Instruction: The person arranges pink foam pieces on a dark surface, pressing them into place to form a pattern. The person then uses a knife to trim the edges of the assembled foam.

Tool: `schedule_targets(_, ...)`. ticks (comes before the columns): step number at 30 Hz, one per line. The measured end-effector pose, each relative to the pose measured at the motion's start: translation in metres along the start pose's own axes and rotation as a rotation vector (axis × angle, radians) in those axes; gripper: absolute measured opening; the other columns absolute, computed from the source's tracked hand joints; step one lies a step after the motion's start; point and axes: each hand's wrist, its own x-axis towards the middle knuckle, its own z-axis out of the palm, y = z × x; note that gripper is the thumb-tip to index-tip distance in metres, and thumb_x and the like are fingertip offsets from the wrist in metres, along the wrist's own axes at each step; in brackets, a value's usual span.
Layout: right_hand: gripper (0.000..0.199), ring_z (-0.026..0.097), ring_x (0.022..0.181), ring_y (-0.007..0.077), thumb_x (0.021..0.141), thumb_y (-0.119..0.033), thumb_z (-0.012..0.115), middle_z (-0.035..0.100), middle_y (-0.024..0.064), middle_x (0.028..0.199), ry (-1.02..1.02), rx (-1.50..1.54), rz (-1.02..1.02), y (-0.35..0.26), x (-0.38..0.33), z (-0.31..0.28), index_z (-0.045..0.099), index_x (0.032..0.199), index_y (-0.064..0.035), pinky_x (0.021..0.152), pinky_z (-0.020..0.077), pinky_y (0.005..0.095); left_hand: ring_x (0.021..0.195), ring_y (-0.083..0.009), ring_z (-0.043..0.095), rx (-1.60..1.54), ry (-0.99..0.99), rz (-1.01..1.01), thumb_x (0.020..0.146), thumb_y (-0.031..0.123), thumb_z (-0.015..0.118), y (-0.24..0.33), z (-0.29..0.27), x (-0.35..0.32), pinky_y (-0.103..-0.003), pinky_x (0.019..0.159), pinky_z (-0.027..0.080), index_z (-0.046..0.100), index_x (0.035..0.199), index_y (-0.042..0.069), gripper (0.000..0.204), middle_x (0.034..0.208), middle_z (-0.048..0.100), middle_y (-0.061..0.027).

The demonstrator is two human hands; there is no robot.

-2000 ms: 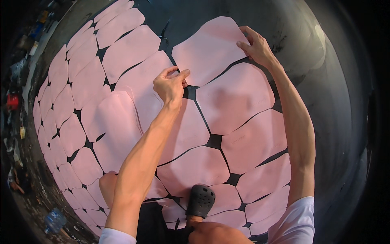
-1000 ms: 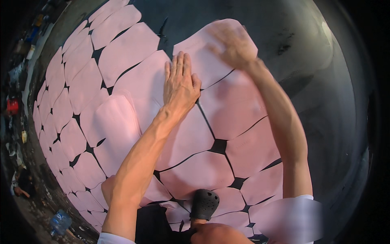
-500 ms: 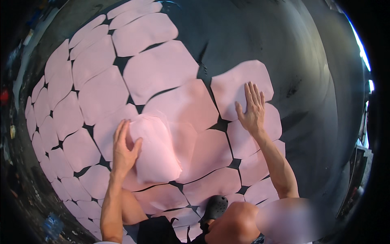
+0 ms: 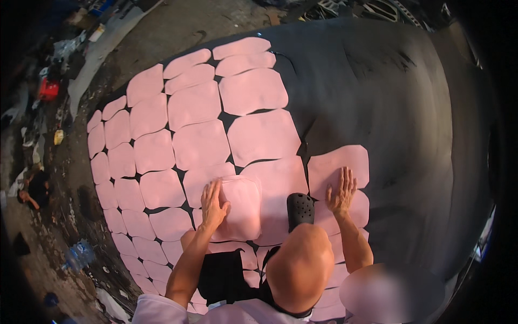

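Many flat pink sheets (image 4: 199, 143) lie in rows on a wide black ground sheet (image 4: 399, 108). My left hand (image 4: 212, 206) rests on the left edge of a small stack of pink sheets (image 4: 242, 208), thumb on top and fingers along its side. My right hand (image 4: 341, 191) lies flat with fingers spread on the pink sheet at the right end of the row (image 4: 337, 164), holding nothing. My black clog (image 4: 300, 209) stands on the sheets between the two hands, and my bare knee (image 4: 299, 267) is below it.
Bare dirt ground runs along the left with litter, a plastic bottle (image 4: 79, 254) and a red container (image 4: 47, 89). Another person (image 4: 33, 189) crouches at the far left edge. The right half of the black sheet carries no pink pieces.
My left hand has come down from the far sheets onto the stack by my foot. My right hand has drawn back to the nearer right-hand sheet. The view now takes in more of the layout.
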Motion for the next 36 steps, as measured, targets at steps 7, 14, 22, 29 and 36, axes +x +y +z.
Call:
schedule_targets(7, 0.07, 0.037, 0.165, 0.0362, 0.101, -0.031, 0.064, 0.045, 0.0181, 0.175, 0.158, 0.148, 0.034, -0.002, 0.003, 0.012, 0.051, 0.166, -0.0087, 0.138, 0.0135, 0.0587, 0.148, -0.0434, 0.055, -0.056, 0.01, -0.004, 0.075, 0.006, 0.096, -0.025, 0.014, 0.02, -0.05, 0.126, 0.044, 0.065, 0.151, 0.002, 0.082, 0.158, 0.063, -0.0195)
schedule_targets(14, 0.037, 0.062, 0.13, 0.0347, 0.105, -0.035, 0.058, 0.069, 0.0138, 0.135, -1.183, 0.192, -0.371, -0.167, 0.052, -0.323, 0.071, 0.129, -0.0095, 0.114, 0.0419, 0.048, 0.145, -0.0428, 0.061, -0.061, 0.151, -0.008, 0.071, 0.012, 0.101, -0.05, 0.01, -0.001, -0.048, 0.122, 0.051, 0.066, 0.153, 0.006, 0.089, 0.157, 0.065, -0.0227)
schedule_targets(22, 0.019, 0.068, 0.123, 0.0384, 0.101, -0.018, 0.065, 0.076, 0.0172, 0.125, -0.507, 0.584, -0.323, -0.111, 0.068, -0.209, 0.079, 0.111, -0.0088, 0.109, 0.0539, 0.046, 0.113, -0.0365, 0.071, -0.151, 0.27, -0.118, 0.063, 0.011, 0.103, -0.039, 0.024, -0.003, -0.048, 0.096, 0.061, 0.07, 0.135, 0.006, 0.079, 0.124, 0.074, -0.017)
schedule_targets(29, 0.02, 0.071, 0.119, 0.0399, 0.097, 0.001, 0.073, 0.071, 0.0216, 0.128, -0.3, 0.945, -0.33, -0.135, 0.058, -0.025, 0.074, 0.117, -0.0035, 0.097, 0.0603, 0.0474, 0.085, -0.0451, 0.069, -0.031, 0.067, -0.342, 0.081, 0.001, 0.085, -0.004, 0.016, 0.001, -0.054, 0.079, 0.056, 0.062, 0.112, 0.009, 0.039, 0.081, 0.069, -0.0157)
schedule_targets(36, 0.03, 0.077, 0.082, 0.0259, 0.109, -0.023, 0.069, 0.077, 0.0142, 0.095, -1.13, 1.162, -0.211, -0.11, 0.038, -0.057, 0.074, 0.125, 0.0027, 0.074, 0.0618, 0.0363, 0.086, -0.0512, 0.073, 0.051, -0.157, -0.052, 0.094, 0.006, 0.073, 0.156, 0.01, -0.056, -0.054, 0.08, 0.06, 0.07, 0.111, 0.001, 0.018, 0.098, 0.075, -0.0313)
